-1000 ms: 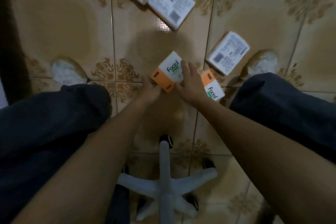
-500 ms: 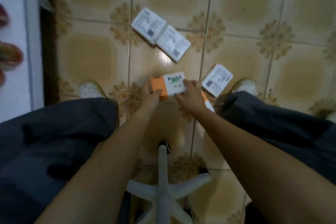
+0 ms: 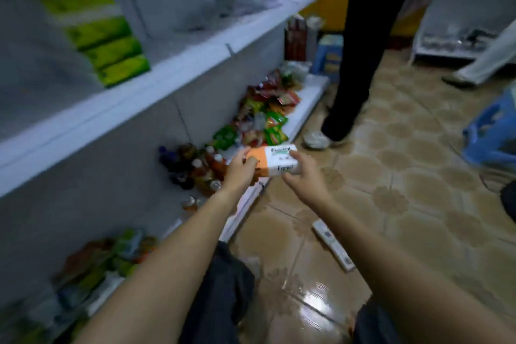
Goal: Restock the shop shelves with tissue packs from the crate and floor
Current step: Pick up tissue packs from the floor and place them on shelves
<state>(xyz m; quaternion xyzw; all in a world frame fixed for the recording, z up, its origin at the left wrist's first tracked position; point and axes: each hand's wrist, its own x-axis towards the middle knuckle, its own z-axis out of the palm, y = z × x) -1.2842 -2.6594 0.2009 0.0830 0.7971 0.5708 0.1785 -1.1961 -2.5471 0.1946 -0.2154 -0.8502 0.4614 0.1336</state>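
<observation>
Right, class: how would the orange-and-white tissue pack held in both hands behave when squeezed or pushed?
Probably light: the left hand and right hand hold the tissue pack out at its ends, arms extended. Likely soft, denting under a tight grip. Its flat faces suggest sliding, not rolling.

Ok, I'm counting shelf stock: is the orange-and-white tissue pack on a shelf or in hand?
In hand: the left hand and right hand grip the orange-and-white tissue pack in the air, off any shelf.
</observation>
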